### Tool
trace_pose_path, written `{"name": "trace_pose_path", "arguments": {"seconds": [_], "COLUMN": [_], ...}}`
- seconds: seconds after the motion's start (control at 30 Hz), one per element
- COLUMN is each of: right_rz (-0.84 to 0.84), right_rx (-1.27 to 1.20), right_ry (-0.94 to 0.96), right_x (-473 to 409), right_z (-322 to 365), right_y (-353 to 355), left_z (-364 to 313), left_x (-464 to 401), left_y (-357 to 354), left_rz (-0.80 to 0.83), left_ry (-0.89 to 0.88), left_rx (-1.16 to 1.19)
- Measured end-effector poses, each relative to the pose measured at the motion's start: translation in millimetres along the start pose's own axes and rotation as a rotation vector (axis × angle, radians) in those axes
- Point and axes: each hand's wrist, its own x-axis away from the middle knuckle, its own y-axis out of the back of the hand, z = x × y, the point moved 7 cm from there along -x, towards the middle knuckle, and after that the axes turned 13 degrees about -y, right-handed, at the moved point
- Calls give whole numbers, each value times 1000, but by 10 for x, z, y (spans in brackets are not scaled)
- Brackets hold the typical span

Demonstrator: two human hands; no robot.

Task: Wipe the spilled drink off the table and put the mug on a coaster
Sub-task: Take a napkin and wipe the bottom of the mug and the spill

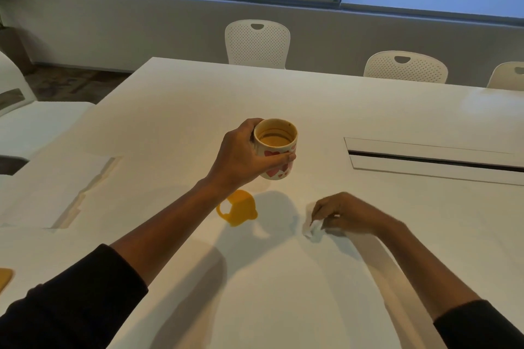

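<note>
Holding the heart-print mug (276, 150) aloft in wrapped left hand (241, 154) fingers, above the yellow coaster (239, 208); right hand (344, 212) fingers pinch a crumpled tissue (312, 228) on the table (368, 110). Placing remains.

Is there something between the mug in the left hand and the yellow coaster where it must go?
Nothing visible. The left hand holds the mug lifted above the table. The yellow coaster lies bare just below it, partly hidden by the forearm. The right hand with the tissue is off to the side.
</note>
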Motion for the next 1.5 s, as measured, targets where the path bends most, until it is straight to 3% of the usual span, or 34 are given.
{"name": "trace_pose_path", "arguments": {"seconds": [0.17, 0.23, 0.43, 0.73, 0.83, 0.9, 1.1, 1.3, 1.5], "right_rz": [-544, -619, -538, -412, -104, 0, -80, -270, -309], "right_rx": [-316, -303, -155, -157, -308, -482, -984, -1430, -1622], "right_ry": [-319, -398, -355, -240, -305, -369, -441, -510, -524], "right_x": [-148, -272, -409, 253, 495, 691, 1098, 1314, 1456], "right_z": [-384, -476, -356, 41, 80, 90, 112, -41, -155], "right_y": [646, 619, 203, -190, -298, -301, -181, -250, -401], "left_z": [-19, -21, 42, 177, 222, 255, 352, 435, 503], "left_x": [12, 23, 56, 54, 57, 70, 108, 136, 170], "left_y": [-78, -138, -271, -527, -644, -729, -1005, -1244, -1405], "left_rz": [-5, 6, 28, 57, 73, 85, 115, 139, 150], "left_ry": [5, 6, 55, 81, 107, 129, 196, 223, 256], "left_rx": [4, 0, 22, 34, 47, 61, 87, 104, 118]}}
